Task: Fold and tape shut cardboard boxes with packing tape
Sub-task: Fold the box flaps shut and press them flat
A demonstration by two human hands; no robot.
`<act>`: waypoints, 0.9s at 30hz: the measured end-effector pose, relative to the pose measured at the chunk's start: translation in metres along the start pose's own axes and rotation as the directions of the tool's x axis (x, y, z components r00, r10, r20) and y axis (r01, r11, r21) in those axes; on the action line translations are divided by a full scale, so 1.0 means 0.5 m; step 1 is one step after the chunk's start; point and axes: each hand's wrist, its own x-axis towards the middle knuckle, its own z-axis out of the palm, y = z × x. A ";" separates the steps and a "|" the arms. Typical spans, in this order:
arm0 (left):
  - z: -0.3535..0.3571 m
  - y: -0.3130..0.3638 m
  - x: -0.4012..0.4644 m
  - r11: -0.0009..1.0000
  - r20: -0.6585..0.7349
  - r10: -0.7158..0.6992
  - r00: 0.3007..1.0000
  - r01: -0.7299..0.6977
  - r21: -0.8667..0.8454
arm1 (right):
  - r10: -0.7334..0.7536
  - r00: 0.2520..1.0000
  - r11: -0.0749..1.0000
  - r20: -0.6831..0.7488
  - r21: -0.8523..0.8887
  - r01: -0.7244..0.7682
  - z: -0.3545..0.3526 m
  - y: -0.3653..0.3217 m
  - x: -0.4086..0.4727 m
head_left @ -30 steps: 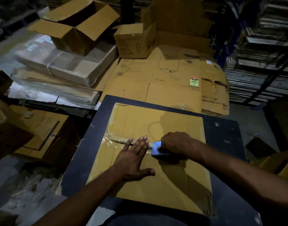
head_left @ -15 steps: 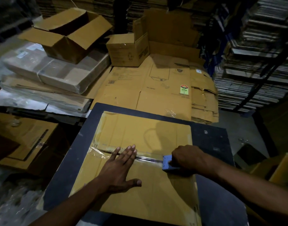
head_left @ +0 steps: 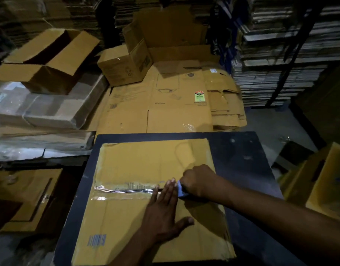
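Cardboard box [head_left: 146, 166], flat on dark table [head_left: 242, 156]. Taping of seam in hand. Left hand [head_left: 161, 210] spread flat on tape [head_left: 123, 191]; right hand [head_left: 199, 180] gripping blue dispenser [head_left: 180, 190]. Next, probably: cut tape, press end down.

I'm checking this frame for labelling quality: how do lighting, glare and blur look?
Head view: dim overall, corners nearly black; glare streaks on the clear packing tape strip across the flattened brown cardboard box; mild motion blur; wide-angle bending at the edges; the blue tape dispenser is mostly hidden by the right hand.

Two bare forearms (no sleeves or gloves visible).
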 end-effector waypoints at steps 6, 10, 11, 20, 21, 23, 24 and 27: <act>-0.011 -0.006 -0.016 0.999 0.016 0.007 1.000 -0.008 0.035 | -0.064 0.988 0.998 0.139 0.023 0.062 -0.024 0.037 -0.013; -0.018 -0.003 -0.012 0.999 0.046 -0.018 0.999 0.016 0.045 | -0.031 0.957 0.999 0.287 -0.013 0.037 -0.035 0.096 -0.068; -0.018 -0.002 -0.010 0.998 0.056 -0.023 0.998 0.020 0.056 | -0.026 0.951 1.000 0.309 -0.006 0.029 -0.036 0.117 -0.091; -0.054 0.148 0.046 0.992 -0.028 -0.112 0.993 0.113 0.049 | -0.011 0.983 1.000 0.186 0.025 0.007 0.009 0.182 -0.138; -0.044 0.187 0.068 0.992 -0.040 -0.122 0.992 0.122 0.013 | -0.010 0.985 1.000 0.174 0.031 0.005 0.014 0.184 -0.139; -0.021 0.239 0.107 0.983 -0.039 -0.184 0.982 0.183 -0.015 | -0.004 0.984 0.999 0.180 0.038 -0.003 0.024 0.187 -0.142; -0.008 0.249 0.118 0.978 -0.056 -0.209 0.976 0.209 -0.003 | -0.016 0.982 0.999 0.189 0.034 0.009 0.029 0.191 -0.148; 0.024 0.242 0.119 0.976 -0.103 -0.209 0.973 0.213 0.032 | -0.061 0.980 0.998 0.192 0.007 0.061 0.038 0.214 -0.178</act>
